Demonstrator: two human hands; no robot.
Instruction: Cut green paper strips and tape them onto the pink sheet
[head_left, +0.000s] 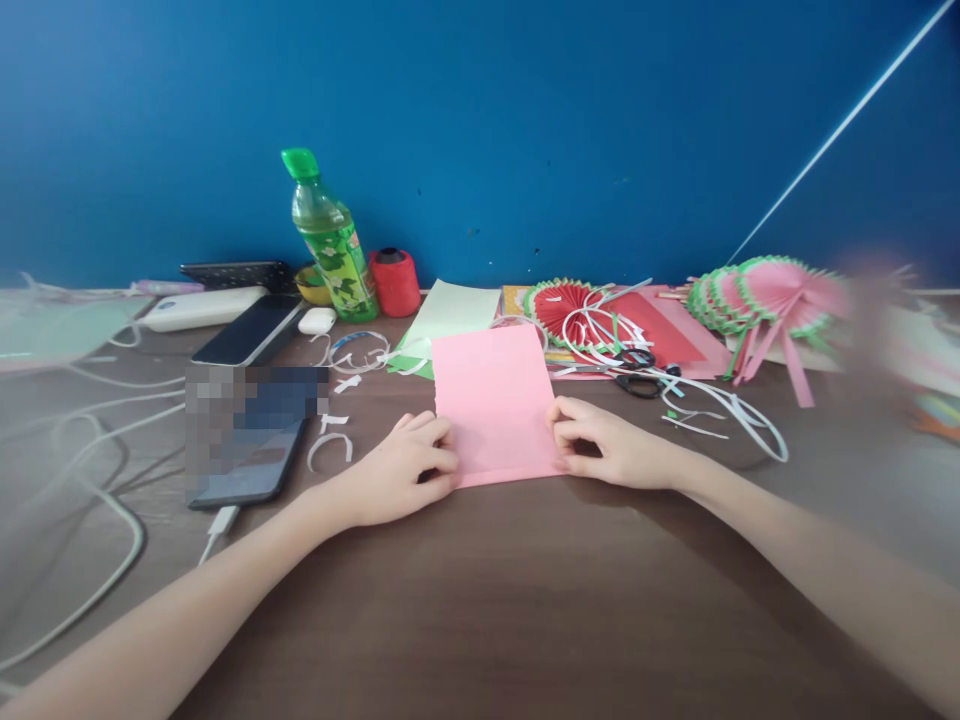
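From my head, above and on the near side of the pink paper [495,400], one camera looks forward and down, facing the blue wall [480,130] beyond the paper, near enough to frame my left hand [416,460] and right hand [611,445] at its edges, with table [495,590] on either side of it

Paper [495,405] on the table [487,600], scissors [661,377] behind right, bottle [337,250] (farther back) left

left hand [415,468] was bare, left of the middle | left arm [232,588] was bare, thin near the hand and wider at the lower left | right hand [616,448] was bare, right of the middle | right arm [802,545] was bare too, wider at the lower right
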